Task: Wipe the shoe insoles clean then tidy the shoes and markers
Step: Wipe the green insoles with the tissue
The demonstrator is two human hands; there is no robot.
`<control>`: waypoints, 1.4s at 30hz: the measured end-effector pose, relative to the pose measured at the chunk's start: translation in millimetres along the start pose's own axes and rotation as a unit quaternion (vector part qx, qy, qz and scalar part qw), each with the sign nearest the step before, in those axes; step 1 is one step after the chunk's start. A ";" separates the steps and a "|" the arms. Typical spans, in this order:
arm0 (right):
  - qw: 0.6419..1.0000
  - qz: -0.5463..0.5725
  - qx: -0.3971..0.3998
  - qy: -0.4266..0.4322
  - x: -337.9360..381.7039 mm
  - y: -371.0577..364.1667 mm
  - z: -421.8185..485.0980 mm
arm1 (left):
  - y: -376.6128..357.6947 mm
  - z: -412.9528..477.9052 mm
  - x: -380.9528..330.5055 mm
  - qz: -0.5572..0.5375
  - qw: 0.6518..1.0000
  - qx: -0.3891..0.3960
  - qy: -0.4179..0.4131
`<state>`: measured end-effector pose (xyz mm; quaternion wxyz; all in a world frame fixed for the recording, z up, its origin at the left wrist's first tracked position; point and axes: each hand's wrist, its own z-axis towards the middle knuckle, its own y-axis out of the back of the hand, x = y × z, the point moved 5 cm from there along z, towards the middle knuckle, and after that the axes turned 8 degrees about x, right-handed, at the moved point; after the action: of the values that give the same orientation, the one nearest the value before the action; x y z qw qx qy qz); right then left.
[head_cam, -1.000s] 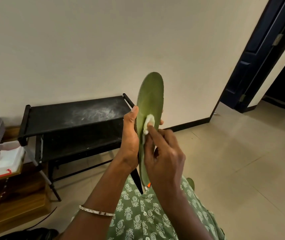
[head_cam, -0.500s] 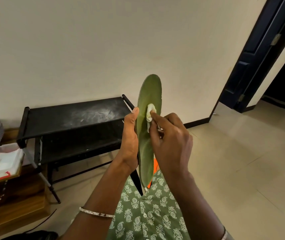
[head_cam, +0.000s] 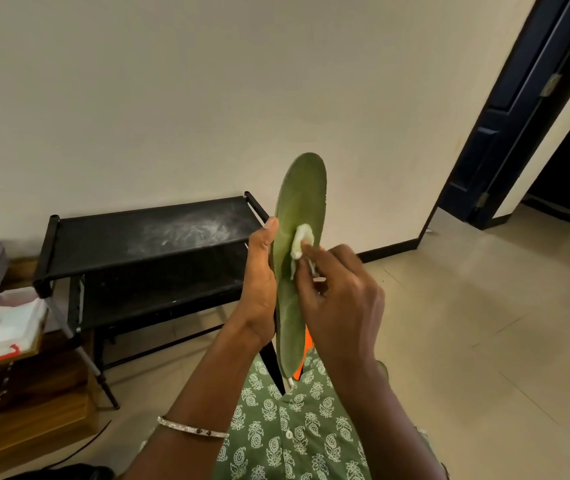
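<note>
I'm seeing the green insole (head_cam: 298,199) being held upright, toe up, above the lap and in front of the black rack (head_cam: 145,233). Left hand (head_cam: 259,289) is gripping its left edge at mid-length, with the thumb on the rim. Right hand (head_cam: 342,303) is pinching a small white wipe (head_cam: 300,241) and pressing it on the insole face. I'm judging it light, thin and bendy, so I'm bracing it right behind the wiping spot, not at the tips.
</note>
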<state>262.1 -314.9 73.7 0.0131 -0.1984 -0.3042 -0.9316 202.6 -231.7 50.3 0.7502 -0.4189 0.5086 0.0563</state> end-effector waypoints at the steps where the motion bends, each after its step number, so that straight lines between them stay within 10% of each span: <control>1: 1.000 0.000 -0.011 -0.010 -2.3 2.0 5.8 | -2.1 -0.9 0.6 0.000 1.000 0.009 0.002; 42: 0.998 0.013 -0.040 -0.041 -6.8 -2.0 -4.0 | -2.9 -5.2 -3.4 -0.008 1.000 0.023 0.016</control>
<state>266.6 -316.2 67.1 0.0048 -0.2410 -0.2648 -0.9337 198.8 -235.9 54.0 0.7520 -0.4061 0.5182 0.0316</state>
